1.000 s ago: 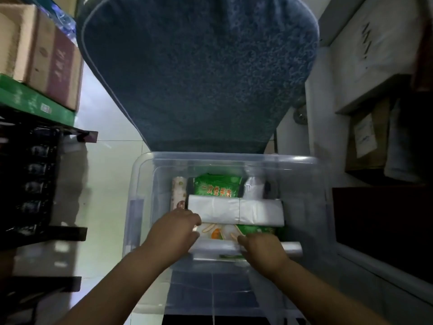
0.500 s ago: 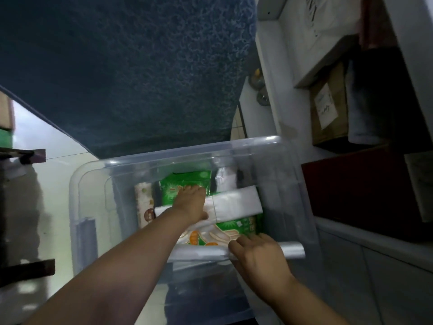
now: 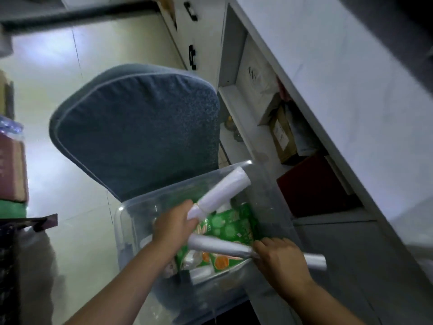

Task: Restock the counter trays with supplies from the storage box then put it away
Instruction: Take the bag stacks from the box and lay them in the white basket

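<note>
A clear plastic storage box [image 3: 131, 221] sits on a blue padded chair [image 3: 140, 127]. My left hand [image 3: 174, 225] grips a white roll of bags [image 3: 220, 192], lifted and tilted up over the box. My right hand [image 3: 280, 259] grips a grey roll of bags [image 3: 218, 246] that lies across the box's near side, its end sticking out past my fingers. Green packets [image 3: 234, 225] with orange print lie in the box under both rolls.
A white counter [image 3: 339, 73] runs along the right, with open shelves below holding a brown box [image 3: 282, 139], a dark red box [image 3: 311, 184] and a white bag. Cartons stack on a rack at the far left [image 3: 11, 170]. Pale tiled floor lies behind the chair.
My left hand has taken hold of the white roll and raised it out of the box. The right hand keeps its hold on the grey roll. The view has swung right toward the counter.
</note>
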The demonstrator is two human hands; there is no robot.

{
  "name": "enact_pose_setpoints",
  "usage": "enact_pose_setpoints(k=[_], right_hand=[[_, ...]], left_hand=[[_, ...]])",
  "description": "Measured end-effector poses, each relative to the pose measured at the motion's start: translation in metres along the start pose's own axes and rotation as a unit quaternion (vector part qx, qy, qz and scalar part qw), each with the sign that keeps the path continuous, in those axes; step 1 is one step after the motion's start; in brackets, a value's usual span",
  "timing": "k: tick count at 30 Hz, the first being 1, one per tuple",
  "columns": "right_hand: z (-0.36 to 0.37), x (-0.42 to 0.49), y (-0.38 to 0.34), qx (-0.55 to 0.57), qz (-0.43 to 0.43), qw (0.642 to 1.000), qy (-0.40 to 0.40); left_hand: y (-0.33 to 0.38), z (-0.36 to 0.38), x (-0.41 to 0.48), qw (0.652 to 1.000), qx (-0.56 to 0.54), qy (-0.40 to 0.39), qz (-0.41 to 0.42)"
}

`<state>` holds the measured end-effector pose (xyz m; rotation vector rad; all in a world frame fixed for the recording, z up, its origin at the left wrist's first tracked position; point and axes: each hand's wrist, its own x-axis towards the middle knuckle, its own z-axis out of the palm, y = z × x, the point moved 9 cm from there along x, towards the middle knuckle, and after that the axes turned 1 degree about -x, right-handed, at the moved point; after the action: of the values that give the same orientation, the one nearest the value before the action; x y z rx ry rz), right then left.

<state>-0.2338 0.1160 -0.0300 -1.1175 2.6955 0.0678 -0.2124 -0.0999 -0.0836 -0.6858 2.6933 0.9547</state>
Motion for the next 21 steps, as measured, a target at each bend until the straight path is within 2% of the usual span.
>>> enact_pose_setpoints(k=[4,9,14,21], right_hand=[[-0.062,-0.033,0.014,0.015,0.097,0.995,0.029],[-0.140,-0.091,0.054,0.036,0.263,0.955,0.129],[-0.209,-0.149,0.101,0.111,0.352,0.899,0.238],[-0.260,-0.251,0.187,0.243,0.446,0.776,0.374]], left_hand=[[0.033,-0.079,-0.039,0.991,-0.086,0.104,0.025],[0.095,-0.133,-0.062,0.975,-0.153,0.140,0.077],[0.184,-0.152,-0.080,0.962,-0.206,0.115,0.139],[0.325,-0.117,-0.113,0.944,-0.239,0.019,0.228]])
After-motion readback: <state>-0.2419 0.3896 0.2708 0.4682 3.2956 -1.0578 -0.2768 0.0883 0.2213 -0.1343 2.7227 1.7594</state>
